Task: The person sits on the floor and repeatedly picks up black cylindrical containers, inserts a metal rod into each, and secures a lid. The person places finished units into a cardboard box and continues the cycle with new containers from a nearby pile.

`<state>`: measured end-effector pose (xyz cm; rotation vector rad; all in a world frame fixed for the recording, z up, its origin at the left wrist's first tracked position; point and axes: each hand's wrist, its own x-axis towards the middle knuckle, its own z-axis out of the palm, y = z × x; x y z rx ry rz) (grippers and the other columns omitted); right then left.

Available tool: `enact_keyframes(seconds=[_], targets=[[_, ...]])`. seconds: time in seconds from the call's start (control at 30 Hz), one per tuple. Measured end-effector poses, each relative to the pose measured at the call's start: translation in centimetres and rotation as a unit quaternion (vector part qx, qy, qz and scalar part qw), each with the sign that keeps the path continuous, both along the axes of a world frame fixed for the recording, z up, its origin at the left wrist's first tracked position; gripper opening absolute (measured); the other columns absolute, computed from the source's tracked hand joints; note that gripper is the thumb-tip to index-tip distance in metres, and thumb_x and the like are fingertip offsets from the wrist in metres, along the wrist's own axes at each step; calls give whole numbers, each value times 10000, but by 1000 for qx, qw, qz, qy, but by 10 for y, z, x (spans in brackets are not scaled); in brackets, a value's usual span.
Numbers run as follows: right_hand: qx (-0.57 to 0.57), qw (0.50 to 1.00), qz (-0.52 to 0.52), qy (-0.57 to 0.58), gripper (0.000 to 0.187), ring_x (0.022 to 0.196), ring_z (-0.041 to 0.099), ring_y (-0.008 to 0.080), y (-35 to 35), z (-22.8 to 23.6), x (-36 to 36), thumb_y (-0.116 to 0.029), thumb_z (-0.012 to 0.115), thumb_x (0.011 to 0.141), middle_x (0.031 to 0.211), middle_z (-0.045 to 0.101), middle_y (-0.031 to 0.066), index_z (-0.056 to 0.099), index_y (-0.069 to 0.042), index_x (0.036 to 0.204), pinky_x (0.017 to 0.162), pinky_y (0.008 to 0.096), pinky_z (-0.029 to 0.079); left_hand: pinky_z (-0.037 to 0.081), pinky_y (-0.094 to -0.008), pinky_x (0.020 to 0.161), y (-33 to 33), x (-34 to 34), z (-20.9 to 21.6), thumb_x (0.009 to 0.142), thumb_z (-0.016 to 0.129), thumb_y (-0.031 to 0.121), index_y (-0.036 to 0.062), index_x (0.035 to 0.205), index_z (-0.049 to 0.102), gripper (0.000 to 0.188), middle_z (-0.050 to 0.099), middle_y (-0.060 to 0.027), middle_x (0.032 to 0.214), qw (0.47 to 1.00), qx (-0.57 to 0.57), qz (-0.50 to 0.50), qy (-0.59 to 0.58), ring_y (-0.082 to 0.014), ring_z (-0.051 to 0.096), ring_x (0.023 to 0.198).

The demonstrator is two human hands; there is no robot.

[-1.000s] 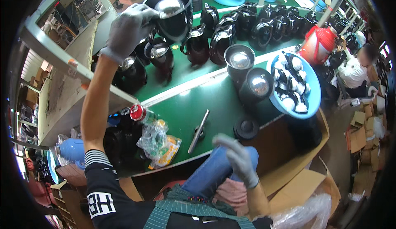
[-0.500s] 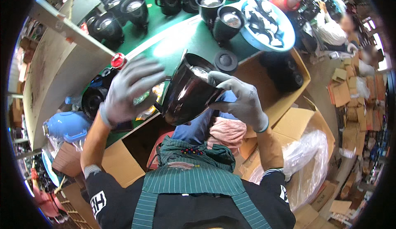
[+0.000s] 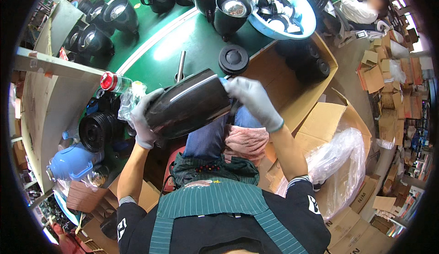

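Note:
A glossy black insulated jug body (image 3: 192, 103) lies tilted almost sideways above my lap. My left hand (image 3: 145, 119), in a grey glove, is wrapped round its lower end at the left. At its open end, my gloved right hand (image 3: 254, 101) has its fingers curled against the rim; they are slightly blurred. The inside of the jug faces away from view. Behind it a metal rod (image 3: 181, 66) stands up from the green table (image 3: 151, 66). A round black lid (image 3: 233, 58) rests on the table just beyond my right hand.
Several black jugs (image 3: 122, 17) stand along the far table. A light blue basin (image 3: 287, 35) holds small black and white parts. Right of me are an open carton (image 3: 330, 78) and clear plastic (image 3: 331, 165). A red-capped bottle (image 3: 112, 81) and black lids (image 3: 91, 130) sit at left.
The jug has tipped over from a slanted upright pose to nearly sideways. My left hand, raised open beside it before, now holds its lower end. My right hand stays by the rim.

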<state>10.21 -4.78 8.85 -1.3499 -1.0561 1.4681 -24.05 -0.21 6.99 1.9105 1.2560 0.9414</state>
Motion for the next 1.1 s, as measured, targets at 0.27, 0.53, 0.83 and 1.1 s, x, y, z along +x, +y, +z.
enact_keyframes(seconds=[0.27, 0.53, 0.83, 1.1], targets=[[35, 763, 35, -644, 1245, 1448, 425, 547, 118, -135, 34, -582, 948, 677, 1627, 368, 323, 373, -156, 1696, 1132, 706, 435, 505, -411, 1157, -17, -58, -153, 1035, 656, 129, 48, 1521, 575, 499, 613, -155, 1503, 863, -391, -38, -319, -274, 608, 1368], [200, 956, 0, -215, 1086, 1512, 457, 418, 55, -36, 2, -346, 891, 735, 1611, 465, 270, 416, -48, 1666, 1268, 470, 363, 458, -414, 1227, -26, -64, -189, 1066, 625, 114, 71, 1616, 473, 573, 496, -151, 1629, 968, -86, -176, 157, -278, 512, 1479], [286, 948, 72, -118, 1102, 1568, 413, 403, -19, -2, -30, -285, 918, 664, 1691, 406, 249, 473, -56, 1646, 1287, 449, 324, 449, -434, 1260, -16, 3, -91, 1107, 633, 198, 34, 1652, 397, 616, 514, -144, 1639, 779, -444, -251, -365, -256, 556, 1458], [338, 935, 25, -104, 1197, 1592, 359, 454, -69, -13, -25, -359, 1003, 618, 1721, 347, 272, 481, -74, 1657, 1306, 487, 275, 439, -473, 1269, -27, -7, -80, 1071, 679, 131, 85, 1631, 454, 605, 530, -127, 1639, 826, -365, -372, -214, -274, 544, 1474]])
